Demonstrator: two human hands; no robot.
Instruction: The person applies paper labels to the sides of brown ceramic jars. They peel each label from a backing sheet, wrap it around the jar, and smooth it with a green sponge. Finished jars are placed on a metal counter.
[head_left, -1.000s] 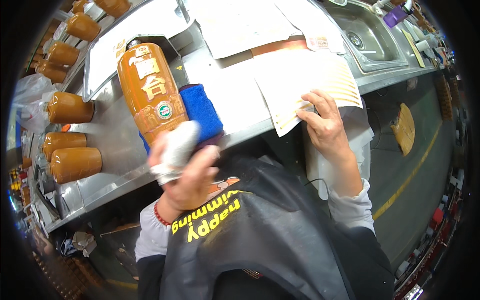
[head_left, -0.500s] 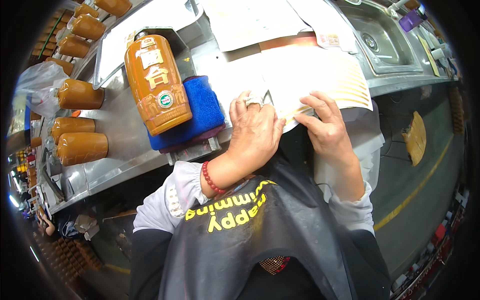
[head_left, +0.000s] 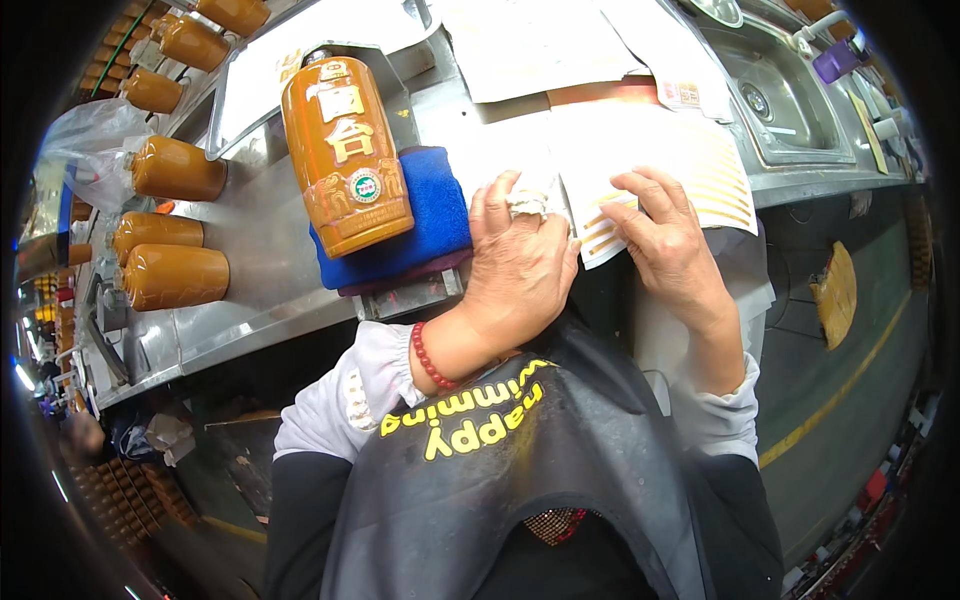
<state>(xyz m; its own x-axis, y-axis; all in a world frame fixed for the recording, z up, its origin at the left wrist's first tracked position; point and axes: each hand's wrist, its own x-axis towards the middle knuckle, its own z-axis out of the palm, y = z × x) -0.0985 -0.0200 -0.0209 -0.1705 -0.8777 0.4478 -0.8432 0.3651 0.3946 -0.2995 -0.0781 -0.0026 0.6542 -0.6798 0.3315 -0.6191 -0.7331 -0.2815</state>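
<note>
Both hands rest on a label sheet at the steel bench's near edge. The left hand, fingers pressed together, hides a small white wad; whether it is pinched is unclear. The right hand lies flat, fingers spread. An orange bottle lies on a blue cloth just left, partly covering it.
</note>
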